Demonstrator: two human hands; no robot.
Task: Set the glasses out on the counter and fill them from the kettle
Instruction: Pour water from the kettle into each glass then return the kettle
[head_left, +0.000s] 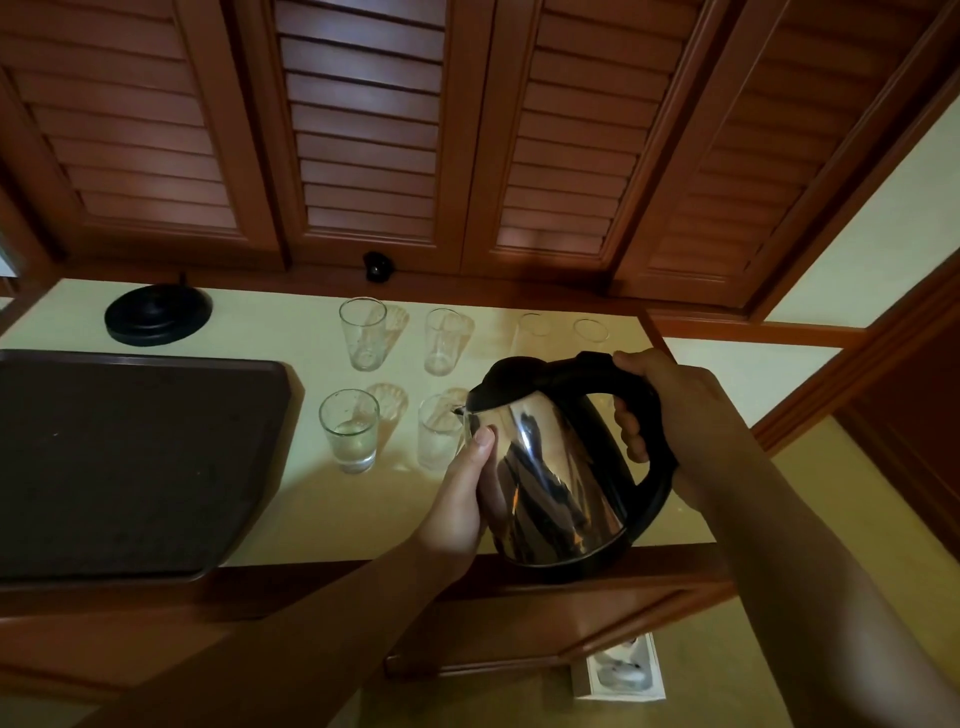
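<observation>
A shiny steel kettle (556, 478) with a black lid and handle hangs tilted over the pale counter (270, 332). My right hand (670, 410) grips the black handle. My left hand (467, 488) rests flat against the kettle's steel side, thumb up near the spout. The spout sits over the rim of the front right glass (436, 436), which holds some water. The front left glass (349, 428) also holds a little water. Two more glasses, one at the back left (362, 332) and one beside it (442, 340), look empty. Behind the kettle two further glass rims (590, 329) show faintly.
A dark brown tray (119, 457) lies on the counter's left part. The kettle's round black base (158, 313) sits at the back left. Louvred wooden doors (363, 130) rise behind the counter. A white box (618, 670) lies on the floor below.
</observation>
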